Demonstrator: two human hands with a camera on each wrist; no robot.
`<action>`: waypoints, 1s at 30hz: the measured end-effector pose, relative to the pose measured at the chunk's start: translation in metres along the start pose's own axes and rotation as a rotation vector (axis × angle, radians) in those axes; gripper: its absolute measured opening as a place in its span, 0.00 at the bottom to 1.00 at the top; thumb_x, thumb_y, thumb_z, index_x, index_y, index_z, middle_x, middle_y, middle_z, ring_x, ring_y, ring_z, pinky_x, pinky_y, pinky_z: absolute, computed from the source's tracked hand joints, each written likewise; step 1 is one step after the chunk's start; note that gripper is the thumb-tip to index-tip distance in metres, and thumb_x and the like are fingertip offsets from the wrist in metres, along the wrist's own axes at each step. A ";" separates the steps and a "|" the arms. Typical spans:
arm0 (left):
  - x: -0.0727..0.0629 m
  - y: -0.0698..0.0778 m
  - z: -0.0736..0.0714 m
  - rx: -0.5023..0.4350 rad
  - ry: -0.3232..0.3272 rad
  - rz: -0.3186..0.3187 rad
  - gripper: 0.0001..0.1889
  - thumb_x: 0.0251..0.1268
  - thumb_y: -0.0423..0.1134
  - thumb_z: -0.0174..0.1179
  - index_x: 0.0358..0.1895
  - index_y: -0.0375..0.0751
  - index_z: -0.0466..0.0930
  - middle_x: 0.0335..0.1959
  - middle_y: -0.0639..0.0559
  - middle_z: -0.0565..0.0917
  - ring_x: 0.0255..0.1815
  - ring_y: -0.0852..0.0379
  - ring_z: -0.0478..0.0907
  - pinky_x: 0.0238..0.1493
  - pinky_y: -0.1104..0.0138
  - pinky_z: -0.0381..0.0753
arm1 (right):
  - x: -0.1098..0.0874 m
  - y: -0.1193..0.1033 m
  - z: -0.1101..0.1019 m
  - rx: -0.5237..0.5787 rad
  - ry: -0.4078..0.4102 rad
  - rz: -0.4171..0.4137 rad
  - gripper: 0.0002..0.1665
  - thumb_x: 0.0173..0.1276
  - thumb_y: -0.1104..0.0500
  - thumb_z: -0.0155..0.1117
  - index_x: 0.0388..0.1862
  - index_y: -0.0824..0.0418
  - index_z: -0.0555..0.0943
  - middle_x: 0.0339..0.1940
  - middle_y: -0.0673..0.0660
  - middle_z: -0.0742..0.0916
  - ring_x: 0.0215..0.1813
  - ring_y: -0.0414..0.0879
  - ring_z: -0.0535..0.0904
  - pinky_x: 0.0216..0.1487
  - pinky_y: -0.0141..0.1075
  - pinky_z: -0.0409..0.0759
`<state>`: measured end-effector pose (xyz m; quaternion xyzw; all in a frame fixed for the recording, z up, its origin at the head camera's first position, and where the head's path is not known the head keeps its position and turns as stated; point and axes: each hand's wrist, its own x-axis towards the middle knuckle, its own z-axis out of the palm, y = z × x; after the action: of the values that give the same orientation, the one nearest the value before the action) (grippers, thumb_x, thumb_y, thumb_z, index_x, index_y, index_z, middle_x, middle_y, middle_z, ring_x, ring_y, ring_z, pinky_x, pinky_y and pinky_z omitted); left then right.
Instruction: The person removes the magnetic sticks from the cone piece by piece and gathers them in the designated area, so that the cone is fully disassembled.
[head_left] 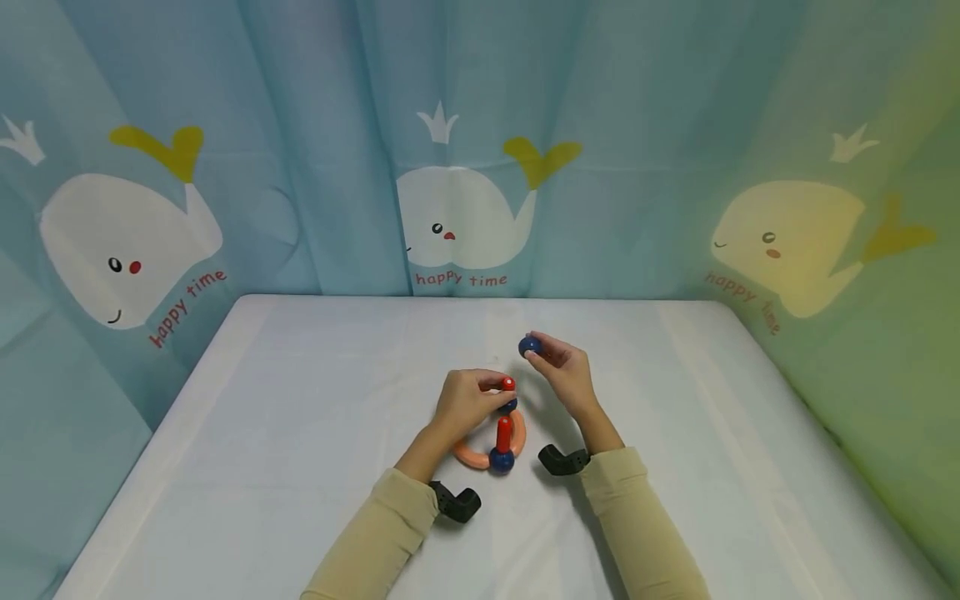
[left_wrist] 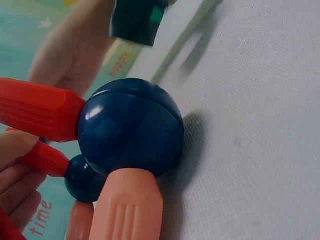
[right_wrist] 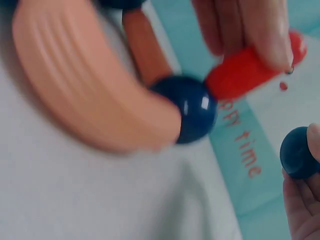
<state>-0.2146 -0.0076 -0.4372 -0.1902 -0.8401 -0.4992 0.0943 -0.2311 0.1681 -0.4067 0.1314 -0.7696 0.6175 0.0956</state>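
Curved peach rods (head_left: 470, 457) and blue balls form a ring on the table. A red rod (head_left: 504, 435) stands upright on the near blue ball (head_left: 502, 461). My left hand (head_left: 462, 403) pinches another red rod (right_wrist: 245, 72), which rises from the far blue ball (right_wrist: 192, 107). Its fingers (left_wrist: 17, 150) cover part of that rod in the left wrist view. Held up beyond the ring, a loose blue ball (head_left: 529, 346) sits between the thumb and fingers of my right hand (head_left: 566, 375). That ball (right_wrist: 297, 152) appears at the edge of the right wrist view.
A white cloth covers the table (head_left: 315, 375). Blue-green curtains (head_left: 330, 167) with printed whales hang behind it and along the sides. A black wrist device (head_left: 457, 503) is on the left wrist, and another (head_left: 562, 461) is on the right.
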 end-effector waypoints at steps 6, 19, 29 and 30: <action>-0.001 0.001 0.000 0.006 -0.002 -0.001 0.11 0.48 0.42 0.70 0.36 0.43 0.87 0.32 0.57 0.85 0.35 0.62 0.81 0.37 0.74 0.77 | 0.012 0.016 -0.007 -0.051 -0.030 0.073 0.22 0.63 0.70 0.60 0.55 0.79 0.71 0.53 0.72 0.77 0.56 0.61 0.73 0.52 0.31 0.73; 0.001 0.001 -0.001 0.012 0.000 0.020 0.10 0.49 0.41 0.70 0.35 0.43 0.87 0.31 0.57 0.85 0.34 0.64 0.80 0.37 0.73 0.77 | 0.028 0.065 -0.016 -0.176 -0.031 0.161 0.23 0.61 0.65 0.64 0.55 0.73 0.74 0.53 0.69 0.79 0.56 0.57 0.74 0.57 0.44 0.70; -0.003 0.001 -0.005 -0.010 -0.022 -0.026 0.22 0.49 0.45 0.70 0.47 0.39 0.83 0.40 0.52 0.84 0.41 0.61 0.80 0.38 0.74 0.78 | 0.028 0.069 -0.016 -0.216 -0.049 0.205 0.26 0.60 0.65 0.65 0.57 0.72 0.73 0.54 0.68 0.78 0.53 0.57 0.75 0.54 0.44 0.73; -0.004 0.000 -0.009 -0.018 -0.036 -0.045 0.24 0.48 0.46 0.70 0.50 0.39 0.81 0.42 0.52 0.84 0.43 0.60 0.80 0.40 0.73 0.78 | 0.028 0.068 -0.017 -0.213 -0.058 0.207 0.27 0.60 0.65 0.65 0.58 0.71 0.73 0.55 0.67 0.78 0.54 0.57 0.75 0.55 0.44 0.72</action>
<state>-0.2109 -0.0160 -0.4342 -0.1809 -0.8413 -0.5052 0.0659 -0.2793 0.1959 -0.4571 0.0583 -0.8426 0.5348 0.0224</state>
